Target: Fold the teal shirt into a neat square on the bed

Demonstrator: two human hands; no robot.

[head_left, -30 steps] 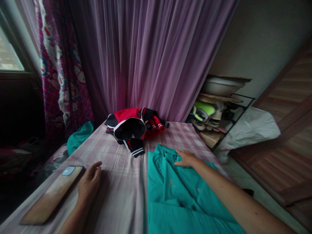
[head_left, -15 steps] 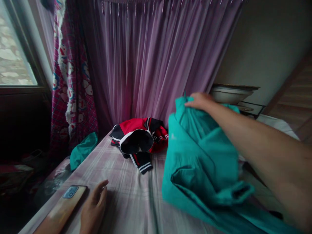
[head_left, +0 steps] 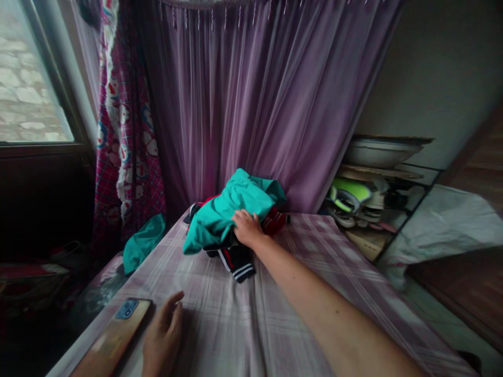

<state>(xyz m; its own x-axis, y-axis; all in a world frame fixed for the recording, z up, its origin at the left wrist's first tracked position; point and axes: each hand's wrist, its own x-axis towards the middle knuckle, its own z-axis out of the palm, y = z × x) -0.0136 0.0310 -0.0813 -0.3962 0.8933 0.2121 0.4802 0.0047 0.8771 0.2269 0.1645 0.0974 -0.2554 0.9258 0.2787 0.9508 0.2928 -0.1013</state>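
At the table's twelve o'clock, the teal top lies bunched over the red jacket. The right hand touches its near side; whether it grips, I cannot tell. Toward eight, the left hand rests loose, holding nothing, phone at its nine.

Dim room corner backed by a purple curtain.
The curtain spans the far side beyond a plaid-covered surface; at left, a magenta patterned cloth hangs beside a window showing pale stonework in daylight. At right are a shadowed grey wall, a dark metal rack bearing a basin, brown wooden panelling and pale floor.
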